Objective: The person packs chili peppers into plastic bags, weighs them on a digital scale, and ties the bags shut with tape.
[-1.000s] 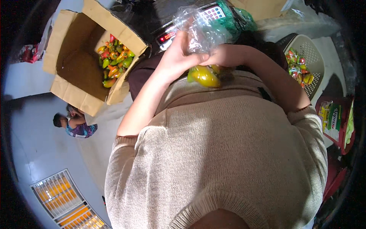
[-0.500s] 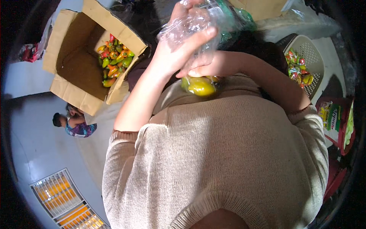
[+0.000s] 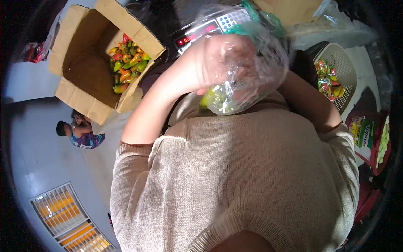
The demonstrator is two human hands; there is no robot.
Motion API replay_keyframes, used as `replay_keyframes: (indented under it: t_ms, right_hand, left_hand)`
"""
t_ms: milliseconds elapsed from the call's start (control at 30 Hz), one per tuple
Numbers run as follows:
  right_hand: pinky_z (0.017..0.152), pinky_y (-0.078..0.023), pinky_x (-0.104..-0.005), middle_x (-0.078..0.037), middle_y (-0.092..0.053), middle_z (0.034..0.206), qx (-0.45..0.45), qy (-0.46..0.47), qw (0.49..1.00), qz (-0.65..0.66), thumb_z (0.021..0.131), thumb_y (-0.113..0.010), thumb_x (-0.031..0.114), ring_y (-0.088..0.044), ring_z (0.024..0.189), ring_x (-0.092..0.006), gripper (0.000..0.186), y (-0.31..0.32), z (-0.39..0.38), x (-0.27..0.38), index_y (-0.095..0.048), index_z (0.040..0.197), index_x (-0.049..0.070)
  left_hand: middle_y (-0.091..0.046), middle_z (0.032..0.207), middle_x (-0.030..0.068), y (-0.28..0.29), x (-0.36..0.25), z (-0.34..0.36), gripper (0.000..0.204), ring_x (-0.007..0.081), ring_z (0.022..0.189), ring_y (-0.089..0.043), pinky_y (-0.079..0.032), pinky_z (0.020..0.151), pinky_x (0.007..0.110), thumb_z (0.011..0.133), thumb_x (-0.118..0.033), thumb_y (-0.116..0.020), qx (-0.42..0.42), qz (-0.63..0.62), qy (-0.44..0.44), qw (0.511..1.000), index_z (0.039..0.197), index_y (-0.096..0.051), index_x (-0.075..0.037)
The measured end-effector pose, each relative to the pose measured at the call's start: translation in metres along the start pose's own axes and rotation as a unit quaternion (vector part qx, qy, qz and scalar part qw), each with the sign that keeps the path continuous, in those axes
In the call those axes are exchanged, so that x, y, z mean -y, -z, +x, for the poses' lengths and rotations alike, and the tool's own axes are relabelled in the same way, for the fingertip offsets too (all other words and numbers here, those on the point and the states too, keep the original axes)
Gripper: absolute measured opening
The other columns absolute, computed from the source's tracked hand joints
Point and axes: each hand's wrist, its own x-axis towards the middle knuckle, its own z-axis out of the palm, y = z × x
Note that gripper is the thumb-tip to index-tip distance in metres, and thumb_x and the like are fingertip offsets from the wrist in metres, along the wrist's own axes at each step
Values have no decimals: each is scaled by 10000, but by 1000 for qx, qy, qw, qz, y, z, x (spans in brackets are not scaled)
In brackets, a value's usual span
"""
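Note:
My left hand (image 3: 220, 54) has its fingers curled on a clear plastic bag (image 3: 268, 54) in front of my belly. My right hand (image 3: 256, 80) is mostly behind the crumpled plastic, so its fingers are unclear. A yellow-green pepper (image 3: 210, 96) shows low in the bag, against or just above my sweater. Beyond my hands is a digital scale (image 3: 187, 40) with red digits and a keypad, partly covered by the bag. Green plastic (image 3: 273, 23) lies beside the scale.
An open cardboard box (image 3: 84, 75) at left holds several peppers (image 3: 128, 63). A beige perforated basket (image 3: 344, 80) at right holds bagged peppers (image 3: 327, 80), near a red container (image 3: 378, 147). Another person (image 3: 82, 132) sits at left. A barred orange panel (image 3: 63, 210) is at lower left.
The clear bag has spread out and swung down to the right over the pepper and my right hand. My left hand has moved right and lower than half a second ago, uncovering the scale.

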Motion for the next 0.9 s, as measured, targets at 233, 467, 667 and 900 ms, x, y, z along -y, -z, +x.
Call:
replay_keyframes:
  t_ms: [233,467,667,900]
  right_hand:
    - [841,-450,-332,-152,-651,944,-155,31,930,-332,899,-521,248,-616,892,-200,301,-42,12,41,-637,1038,8]
    - [809,-481,-297,-167,-636,977,-210,138,912,-323,913,-470,228,-621,867,-221,345,-14,23,-17,-576,1114,-31]
    - [899,-450,-321,-167,-579,1160,-293,211,849,-385,942,-378,219,-593,992,-244,444,4,23,16,-415,1311,-24]
    - [1058,-301,-314,-130,-390,1371,-491,291,821,-7,930,-482,263,-384,1256,-199,494,-2,30,13,-360,1346,25]
  left_hand:
    - [-593,865,33,-10,-1,32,305,120,781,-533,-445,717,252,643,-120,-704,-79,-15,-175,981,928,-627,-43]
    - [-501,1243,129,-1,84,-33,631,219,1181,-453,-386,963,352,879,-459,-503,50,-459,238,854,1326,-383,-30]
    - [-636,828,183,-19,107,-53,608,248,651,-626,-518,523,277,905,-555,-357,167,-624,295,704,1130,-530,-17]
    - [-543,1144,140,-24,65,-31,518,218,974,-593,-480,853,327,895,-323,-568,-180,-471,179,845,1291,-366,-56]
